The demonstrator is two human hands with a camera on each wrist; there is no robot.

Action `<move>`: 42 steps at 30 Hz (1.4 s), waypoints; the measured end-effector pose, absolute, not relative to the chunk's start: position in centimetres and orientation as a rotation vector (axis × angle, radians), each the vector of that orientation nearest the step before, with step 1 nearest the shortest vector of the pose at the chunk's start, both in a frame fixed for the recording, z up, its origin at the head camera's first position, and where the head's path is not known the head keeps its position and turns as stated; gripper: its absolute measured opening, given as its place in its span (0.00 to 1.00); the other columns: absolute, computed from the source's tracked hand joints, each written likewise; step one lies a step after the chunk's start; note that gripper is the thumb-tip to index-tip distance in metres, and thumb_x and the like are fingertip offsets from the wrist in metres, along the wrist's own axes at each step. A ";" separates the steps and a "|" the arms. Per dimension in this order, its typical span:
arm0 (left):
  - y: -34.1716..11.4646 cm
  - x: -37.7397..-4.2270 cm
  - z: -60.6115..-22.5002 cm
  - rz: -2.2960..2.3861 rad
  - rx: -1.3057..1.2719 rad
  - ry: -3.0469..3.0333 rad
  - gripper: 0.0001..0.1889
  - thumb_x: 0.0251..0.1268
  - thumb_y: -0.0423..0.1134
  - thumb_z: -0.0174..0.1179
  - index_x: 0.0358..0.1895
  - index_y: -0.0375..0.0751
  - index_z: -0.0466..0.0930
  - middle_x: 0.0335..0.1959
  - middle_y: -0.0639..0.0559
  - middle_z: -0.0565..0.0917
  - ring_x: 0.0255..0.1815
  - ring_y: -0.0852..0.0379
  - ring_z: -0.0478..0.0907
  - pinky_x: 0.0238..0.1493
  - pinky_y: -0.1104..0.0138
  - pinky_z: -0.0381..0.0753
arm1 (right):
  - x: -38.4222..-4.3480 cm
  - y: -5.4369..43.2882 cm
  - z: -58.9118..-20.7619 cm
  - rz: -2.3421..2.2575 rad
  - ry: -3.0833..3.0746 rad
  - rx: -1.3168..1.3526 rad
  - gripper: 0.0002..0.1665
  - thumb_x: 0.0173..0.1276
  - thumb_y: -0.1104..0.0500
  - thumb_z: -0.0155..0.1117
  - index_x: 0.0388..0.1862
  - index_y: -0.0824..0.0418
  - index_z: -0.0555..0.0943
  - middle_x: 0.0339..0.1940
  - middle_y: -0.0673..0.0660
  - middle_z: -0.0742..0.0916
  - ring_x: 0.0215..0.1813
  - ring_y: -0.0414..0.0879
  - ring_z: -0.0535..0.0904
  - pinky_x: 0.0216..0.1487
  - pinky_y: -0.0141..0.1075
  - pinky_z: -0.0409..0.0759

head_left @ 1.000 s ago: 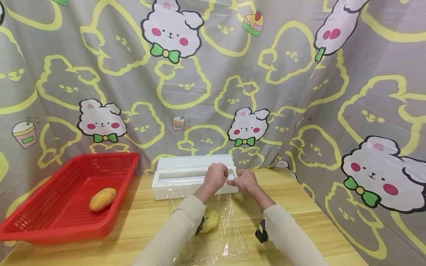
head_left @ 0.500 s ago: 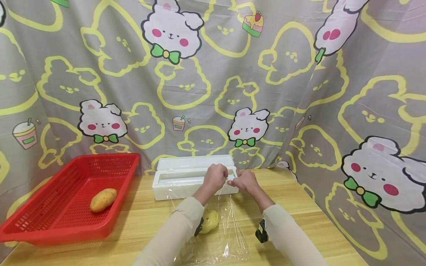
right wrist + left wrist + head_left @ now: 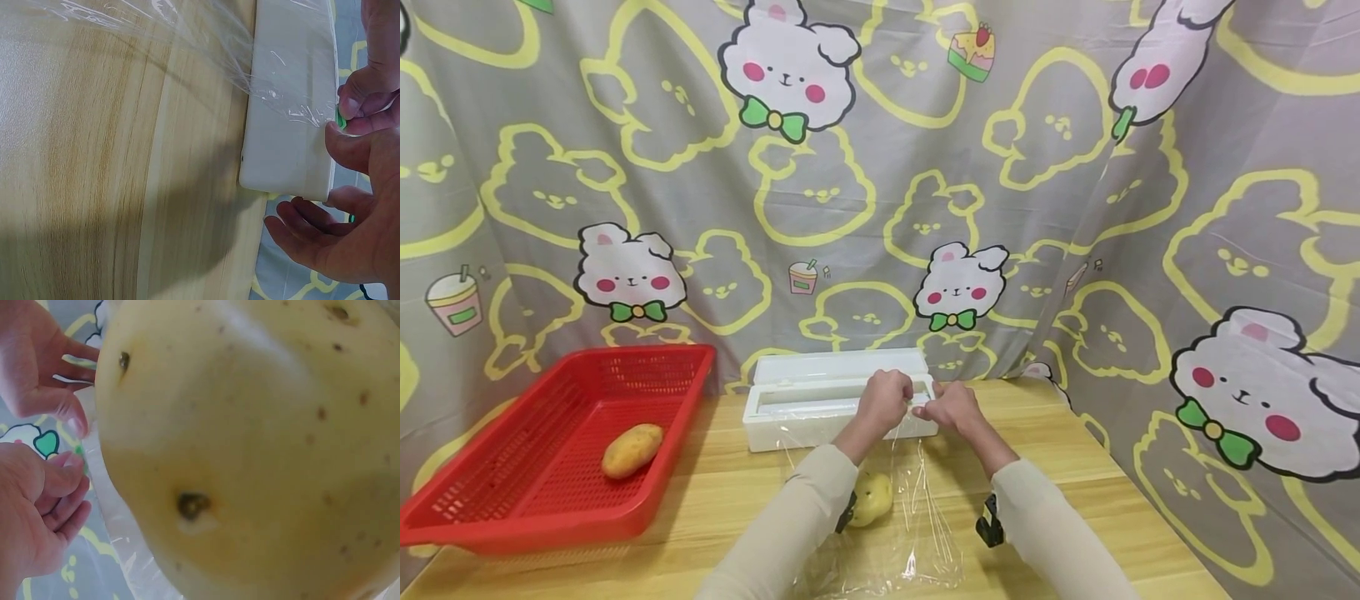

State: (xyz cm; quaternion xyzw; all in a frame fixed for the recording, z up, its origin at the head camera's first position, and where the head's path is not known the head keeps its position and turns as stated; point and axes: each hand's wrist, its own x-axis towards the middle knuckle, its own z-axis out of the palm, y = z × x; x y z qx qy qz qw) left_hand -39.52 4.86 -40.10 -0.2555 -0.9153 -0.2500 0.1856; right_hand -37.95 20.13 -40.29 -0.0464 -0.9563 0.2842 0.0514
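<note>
Barely changed; likely paused.
Pinching green tab (image 3: 341, 119) at white box (image 3: 808, 432) with left hand (image 3: 885, 400); gripping box end with right hand (image 3: 953, 407).

Left forearm (image 3: 790, 517) slanting forward and rightward, right forearm (image 3: 1060, 525) slanting forward and leftward. Left hand (image 3: 883, 400) curling, back facing up, thumb (image 3: 355, 97) and forefinger pinching. Right hand (image 3: 953, 407) sitting just beside left hand, thumb (image 3: 349, 149) pointing toward it, other fingers (image 3: 303, 228) bending and spreading slightly below.

Plain cream long sleeves (image 3: 1063, 533), loose cuffs (image 3: 838, 463), small black angular devices (image 3: 989, 525) beside the sleeves; bare hands (image 3: 953, 406)
</note>
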 end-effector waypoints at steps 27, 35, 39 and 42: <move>5.1 -39.5 -40.6 -0.557 -0.643 -2.575 0.10 0.47 0.24 0.65 0.23 0.45 0.88 0.26 0.53 0.89 0.31 0.48 0.85 0.35 0.62 0.83 | -38.0 19.8 -40.6 0.804 -2.909 -0.009 0.47 0.58 0.47 0.72 0.74 0.64 0.70 0.66 0.70 0.80 0.65 0.70 0.75 0.65 0.55 0.74; 5.1 -39.2 -40.2 -0.408 -0.656 -2.555 0.11 0.49 0.27 0.65 0.16 0.47 0.82 0.18 0.56 0.85 0.25 0.52 0.81 0.37 0.61 0.78 | -38.1 19.5 -40.7 0.810 -2.934 0.032 0.39 0.60 0.48 0.70 0.70 0.60 0.75 0.63 0.69 0.82 0.55 0.61 0.80 0.55 0.48 0.78; 5.1 -39.1 -40.1 -0.354 -0.653 -2.566 0.09 0.50 0.29 0.67 0.19 0.49 0.85 0.22 0.58 0.87 0.28 0.53 0.83 0.41 0.59 0.75 | -38.1 19.5 -40.9 0.818 -2.920 0.042 0.33 0.61 0.47 0.70 0.64 0.58 0.81 0.63 0.69 0.82 0.57 0.61 0.81 0.55 0.48 0.79; 4.9 -39.2 -40.2 -0.369 -0.652 -2.578 0.10 0.49 0.28 0.66 0.19 0.48 0.85 0.22 0.58 0.87 0.29 0.53 0.82 0.43 0.60 0.75 | -38.0 19.5 -40.9 0.821 -2.902 0.052 0.29 0.62 0.46 0.71 0.60 0.57 0.84 0.64 0.69 0.81 0.63 0.66 0.78 0.59 0.51 0.78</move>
